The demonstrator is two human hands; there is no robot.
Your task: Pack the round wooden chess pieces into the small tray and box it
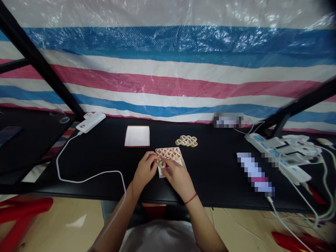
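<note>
Left hand (145, 170): fingers curled, tips at the left edge of a small white tray (159, 173), close against the right hand's fingertips.
Right hand (179, 177): lies over the near part of the tray, fingers bent toward the left hand; a red cord bracelet (190, 198) sits on its wrist.
Single disc (162, 164): a round wooden game piece with a dark mark, lying between the fingertips of both hands at the tray's near-left part. I cannot tell which hand pinches it or whether it merely rests there.
Rows of discs (169, 154): pale wooden pieces with red marks, packed flat side by side in the far part of the tray.
Loose heap (187, 141): more such discs, lying on the bench just beyond the tray and apart from it.
White lid (137, 136): square, shallow, open side up, to the left of the heap.
Bench (105, 157): black and flat, carrying all of this.
Power bank (91, 121): white, at the far left of the bench, with a white cable (78, 181) looping toward the near edge.
Power strips (285, 155): white, tangled with cords on the right.
Tarp (168, 70): blue, white and pink stripes, hanging behind the bench.
</note>
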